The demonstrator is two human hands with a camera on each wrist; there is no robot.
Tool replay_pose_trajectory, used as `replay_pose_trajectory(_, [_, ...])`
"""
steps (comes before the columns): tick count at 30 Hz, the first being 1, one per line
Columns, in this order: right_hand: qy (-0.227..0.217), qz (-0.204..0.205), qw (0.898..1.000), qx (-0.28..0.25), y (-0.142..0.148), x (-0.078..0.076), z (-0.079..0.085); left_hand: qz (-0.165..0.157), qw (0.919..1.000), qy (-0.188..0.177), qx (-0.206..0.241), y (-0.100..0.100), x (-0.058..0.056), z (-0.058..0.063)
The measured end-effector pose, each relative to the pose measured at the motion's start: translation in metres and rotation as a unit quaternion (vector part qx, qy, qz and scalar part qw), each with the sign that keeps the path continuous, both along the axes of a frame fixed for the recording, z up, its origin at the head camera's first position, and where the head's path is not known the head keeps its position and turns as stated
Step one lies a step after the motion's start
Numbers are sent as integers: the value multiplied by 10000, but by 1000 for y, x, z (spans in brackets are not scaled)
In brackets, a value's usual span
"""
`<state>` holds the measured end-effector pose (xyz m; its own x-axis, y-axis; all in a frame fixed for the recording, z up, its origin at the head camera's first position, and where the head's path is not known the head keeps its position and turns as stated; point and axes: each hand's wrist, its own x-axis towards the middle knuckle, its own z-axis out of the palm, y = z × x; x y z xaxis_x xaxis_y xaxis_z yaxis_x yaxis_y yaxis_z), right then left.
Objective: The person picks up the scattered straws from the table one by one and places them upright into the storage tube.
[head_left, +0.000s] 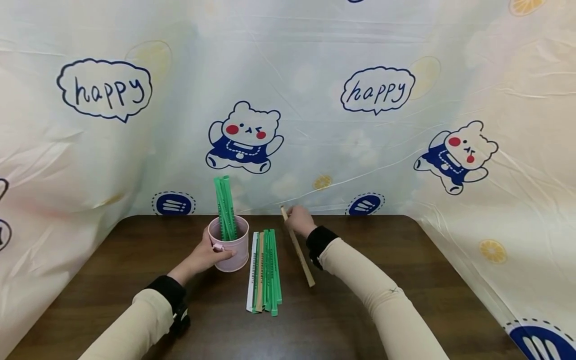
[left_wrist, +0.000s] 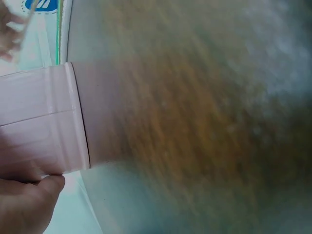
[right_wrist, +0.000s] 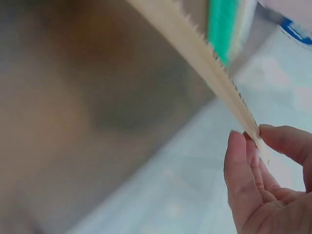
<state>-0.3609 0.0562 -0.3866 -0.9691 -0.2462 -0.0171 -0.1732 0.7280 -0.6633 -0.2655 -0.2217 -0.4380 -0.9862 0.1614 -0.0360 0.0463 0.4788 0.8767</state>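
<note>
One slim tan packet [head_left: 298,250] slants just right of centre in the head view, its top end pinched between the thumb and fingertips of the right hand [head_left: 300,220]; whether its lower end touches the worktop [head_left: 360,315] or hangs above it, I cannot tell; the grip sits close to one end, so the long free length could swing or twist in the fingers, and a thin wrapper may crumple if squeezed hard.

Just left of it lies a row of packets [head_left: 270,270], one white at the left edge, one tan among the green; a low swing of the free end could catch the row and splay it; lying so close together, two could also be picked up as one.

Further left, the left hand [head_left: 208,257] holds the pink bucket [head_left: 235,255] by its side, thumb across the front; the bucket stands upright, but green packets [head_left: 225,210] rise well above its rim, so a knock high up, or an uneven pull from that hand, might tip it; they lean together toward the upper left, and anything pushed in carelessly could snag on them.
</note>
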Motion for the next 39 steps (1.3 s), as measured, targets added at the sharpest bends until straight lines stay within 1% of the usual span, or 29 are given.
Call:
replay_pose_trajectory(2, [318, -53, 9995, 19, -5, -4, 21, 26, 10000, -18, -28, -2, 0, 0])
replay_pose_trajectory(4, [624, -29, 9980, -138, -11, -9, 43, 57, 10000, -28, -40, -3, 0, -1])
replay_pose_trajectory(5, [794, 12, 9965, -266, -15, -10, 54, 68, 10000, -29, -42, -3, 0, -2])
replay_pose_trajectory(7, [1103, 145, 9912, -718, -24, -10, 77, 68, 10000, 5, -36, -3, 0, -3])
replay_pose_trajectory(9, [1371, 315, 9820, -1257, -33, -8, 98, 69, 10000, 45, 16, -3, 0, -3])
replay_pose_trajectory(12, [1662, 535, 9624, -2082, -49, -2, 125, 90, 9999, 77, 28, -3, 0, -3])
replay_pose_trajectory(14, [1720, 643, 9491, -2561, -61, 3, 137, 125, 9999, 46, 46, -4, 0, -4])
replay_pose_trajectory(16, [1697, 730, 9387, -2909, -73, 8, 143, 138, 9999, -2, 46, -5, 1, -4])
replay_pose_trajectory(18, [1625, 804, 9320, -3138, -85, 12, 142, 130, 9999, -61, 66, -5, 1, -4])
replay_pose_trajectory(20, [1524, 852, 9300, -3235, -97, 17, 136, 122, 9999, -75, 90, -6, 1, -4])
replay_pose_trajectory(21, [1461, 873, 9307, -3237, -103, 19, 131, 125, 9999, -67, 74, -6, 1, -4])
replay_pose_trajectory(24, [1284, 925, 9369, -3118, -117, 26, 113, 134, 9999, -58, 72, -5, 1, -4])
replay_pose_trajectory(26, [1237, 909, 9446, -2900, -123, 30, 99, 108, 9999, -56, 59, -4, 0, -4])
replay_pose_trajectory(30, [1341, 888, 9554, -2475, -132, 33, 76, 68, 9999, -84, 125, -2, -1, -5])
replay_pose_trajectory(34, [1326, 932, 9605, -2261, -138, 33, 60, 72, 9998, -51, 187, -2, -2, -4])
replay_pose_trajectory(39, [1288, 953, 9682, -1921, -144, 36, 48, -19, 9997, 1, 226, -2, -1, -4])
